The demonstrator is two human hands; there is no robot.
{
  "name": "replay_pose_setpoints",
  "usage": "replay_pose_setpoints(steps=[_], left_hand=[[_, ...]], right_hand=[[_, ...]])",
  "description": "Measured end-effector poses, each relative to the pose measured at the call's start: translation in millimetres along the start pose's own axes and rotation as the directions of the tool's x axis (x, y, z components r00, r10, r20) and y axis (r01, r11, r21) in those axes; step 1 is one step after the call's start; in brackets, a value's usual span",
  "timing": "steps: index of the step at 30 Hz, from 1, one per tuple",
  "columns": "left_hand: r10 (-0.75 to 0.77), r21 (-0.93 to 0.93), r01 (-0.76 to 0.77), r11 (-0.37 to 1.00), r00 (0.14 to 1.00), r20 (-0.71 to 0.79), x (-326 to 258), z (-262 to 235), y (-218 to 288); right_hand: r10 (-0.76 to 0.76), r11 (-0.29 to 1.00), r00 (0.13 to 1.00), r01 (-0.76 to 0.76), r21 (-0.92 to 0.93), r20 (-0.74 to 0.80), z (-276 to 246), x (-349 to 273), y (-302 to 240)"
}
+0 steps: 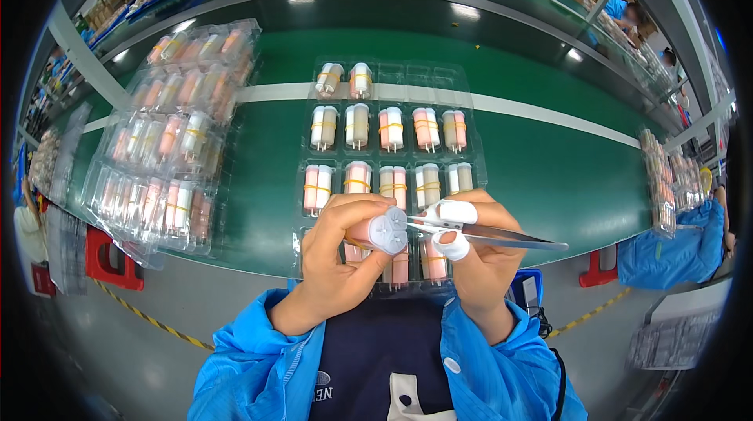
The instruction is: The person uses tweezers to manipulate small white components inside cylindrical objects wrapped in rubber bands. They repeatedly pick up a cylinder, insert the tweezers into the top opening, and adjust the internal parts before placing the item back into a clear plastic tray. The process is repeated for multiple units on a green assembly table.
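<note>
Left hand (337, 252) grip wrapped round banded pair of capped tubes (386, 231), held above near edge of clear tray (471, 156); right hand (474, 252) grip pinching tweezers (502, 235), tips at white caps. Tray judged mostly filled, some far cells empty. Filled trays stacked (169, 135) at left. Green worktop (549, 162), factory line, co-workers at edges.

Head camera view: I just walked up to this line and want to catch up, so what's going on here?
A person in a blue coat holds a small bundle of white-capped cylinders in the left hand and touches metal tweezers, gripped in the right hand, to its end. Below the hands, a clear plastic tray on the green conveyor belt holds more pink and cream bundles tied with yellow bands. Stacked filled trays lie to the left.
</note>
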State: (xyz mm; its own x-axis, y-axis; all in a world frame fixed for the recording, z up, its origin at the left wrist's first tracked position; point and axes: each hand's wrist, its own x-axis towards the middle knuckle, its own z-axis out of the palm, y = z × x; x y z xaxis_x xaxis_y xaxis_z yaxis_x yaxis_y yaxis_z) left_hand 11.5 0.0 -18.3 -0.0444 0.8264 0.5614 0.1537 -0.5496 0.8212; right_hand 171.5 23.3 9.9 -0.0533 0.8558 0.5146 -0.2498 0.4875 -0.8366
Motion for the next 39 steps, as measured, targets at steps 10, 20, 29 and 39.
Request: replay_pose_setpoints(steps=[10,20,29,39], left_hand=[[0.043,0.083,-0.041,0.996,0.999,-0.026,3.9,3.4,3.8],[0.106,0.121,-0.105,0.987,0.994,-0.007,6.1,1.8,3.3],[0.152,0.154,-0.148,0.977,0.988,-0.019,6.8,2.3,1.0],[0.293,0.270,-0.318,0.909,0.947,0.131,8.3,-1.0,-2.4]], right_hand=[[0.015,1.000,1.000,-0.015,-0.027,0.001,2.1,-1.2,1.1],[-0.004,0.999,1.000,0.003,-0.042,-0.007,2.5,-1.8,3.0],[-0.023,0.998,1.000,0.024,-0.060,0.015,3.7,0.9,4.3],[0.130,0.967,0.953,-0.061,-0.248,0.274,-12.8,24.5,-11.8]])
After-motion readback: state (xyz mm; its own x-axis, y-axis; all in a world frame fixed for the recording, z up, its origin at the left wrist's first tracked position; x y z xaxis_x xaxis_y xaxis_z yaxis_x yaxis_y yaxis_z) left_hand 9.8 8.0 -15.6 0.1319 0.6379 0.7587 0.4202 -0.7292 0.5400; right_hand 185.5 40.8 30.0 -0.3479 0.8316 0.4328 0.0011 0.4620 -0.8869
